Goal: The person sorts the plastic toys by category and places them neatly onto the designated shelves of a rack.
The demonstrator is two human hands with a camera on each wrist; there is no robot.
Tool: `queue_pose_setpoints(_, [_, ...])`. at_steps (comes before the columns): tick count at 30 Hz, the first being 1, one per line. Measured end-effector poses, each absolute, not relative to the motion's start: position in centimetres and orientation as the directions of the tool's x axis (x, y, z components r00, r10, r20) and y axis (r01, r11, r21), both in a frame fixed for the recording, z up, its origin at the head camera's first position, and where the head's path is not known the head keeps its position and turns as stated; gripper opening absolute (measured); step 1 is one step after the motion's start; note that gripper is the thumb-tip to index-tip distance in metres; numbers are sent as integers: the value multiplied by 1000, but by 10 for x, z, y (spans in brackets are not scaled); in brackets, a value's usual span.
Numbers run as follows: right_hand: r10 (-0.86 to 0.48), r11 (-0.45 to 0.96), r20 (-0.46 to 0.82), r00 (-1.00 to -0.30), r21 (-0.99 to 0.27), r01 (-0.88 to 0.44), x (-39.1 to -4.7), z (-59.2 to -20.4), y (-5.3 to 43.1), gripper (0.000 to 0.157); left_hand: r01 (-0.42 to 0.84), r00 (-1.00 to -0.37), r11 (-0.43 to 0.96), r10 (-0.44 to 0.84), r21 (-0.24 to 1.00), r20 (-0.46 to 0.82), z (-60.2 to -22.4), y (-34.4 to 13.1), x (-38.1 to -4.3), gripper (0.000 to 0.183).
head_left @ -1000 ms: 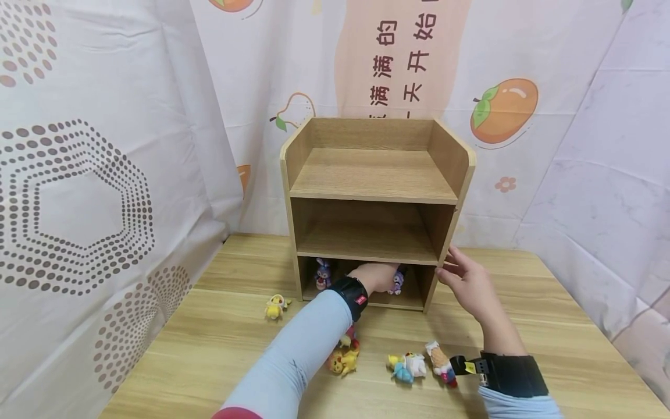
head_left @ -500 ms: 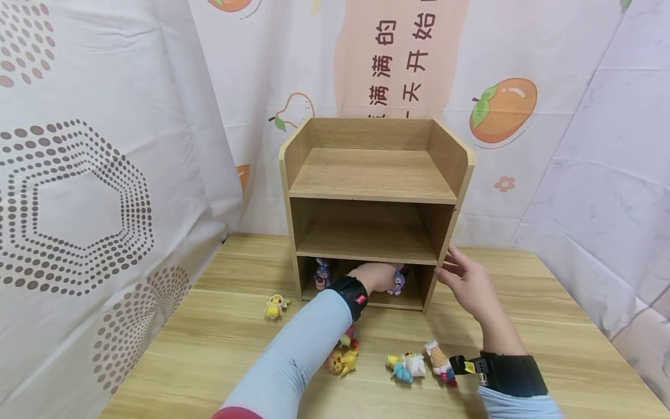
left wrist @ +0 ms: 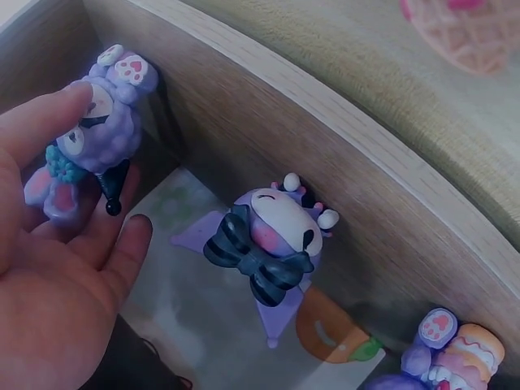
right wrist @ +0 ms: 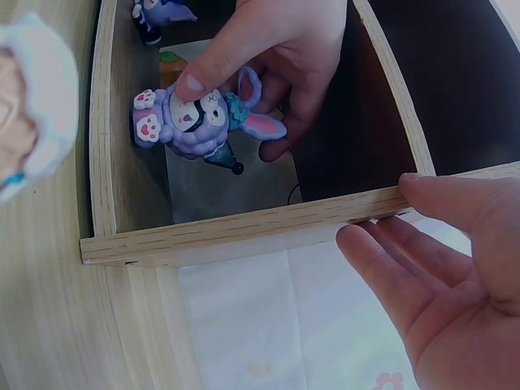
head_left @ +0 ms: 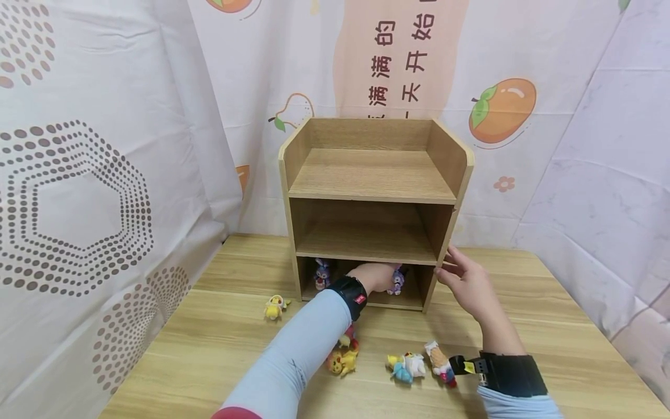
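My left hand (head_left: pixel 374 276) reaches into the lowest compartment of a wooden shelf (head_left: pixel 373 174). It holds a purple rabbit figurine (left wrist: pixel 112 134) near the right wall, thumb on its front and fingers behind. Beside it in the left wrist view is a purple figurine with a black bow (left wrist: pixel 264 244), hidden from the head view. A bunny figurine with a cake (head_left: pixel 322 274) stands at the compartment's left. Outside, my right hand (right wrist: pixel 455 268) touches the shelf's right side panel (right wrist: pixel 244 221), thumb at the front edge and fairly straight fingers against the outer face.
On the table (head_left: pixel 225 361) before the shelf lie a yellow figurine (head_left: pixel 274 306), another yellow one (head_left: pixel 342 362), a blue-and-white one (head_left: pixel 406 367) and an ice-cream-cone figurine (head_left: pixel 441 362). My left forearm partly covers a reddish figurine (head_left: pixel 348 336). A printed curtain (head_left: pixel 565 116) hangs behind.
The purple rabbit figurine in my left hand has turned slightly, its ear showing more at the top. Both hands keep almost the same places.
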State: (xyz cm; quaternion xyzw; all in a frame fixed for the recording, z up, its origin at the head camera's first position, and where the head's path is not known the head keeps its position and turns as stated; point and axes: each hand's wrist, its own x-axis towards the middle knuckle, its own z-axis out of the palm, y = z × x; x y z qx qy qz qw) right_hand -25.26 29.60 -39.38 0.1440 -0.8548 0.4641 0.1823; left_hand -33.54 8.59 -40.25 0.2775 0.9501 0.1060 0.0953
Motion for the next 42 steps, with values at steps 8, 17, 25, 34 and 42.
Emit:
queue_pose_setpoints(8, [-78, 524, 443, -893, -744, -414, -253, -394, 296, 68, 526, -822, 815, 560, 243, -101, -406, 86, -339, 61])
queue_pose_setpoints(17, [-78, 535, 446, -891, -736, -415, -253, -394, 296, 68, 488, -843, 835, 526, 253, -110, -404, 84, -337, 72])
queue_pose_setpoints(25, [-72, 550, 436, -897, -733, -400, -252, -393, 296, 68, 510, -845, 831, 533, 220, -54, -406, 83, -338, 72])
queue_pose_setpoints(34, [-68, 563, 442, -894, -723, -400, -252, -393, 296, 68, 538, -819, 807, 569, 244, -79, -406, 84, -341, 63])
queue_pose_setpoints(42, [-64, 568, 440, -896, -722, -395, -252, -393, 297, 67, 582, -803, 784, 596, 215, 0, -404, 86, -344, 63])
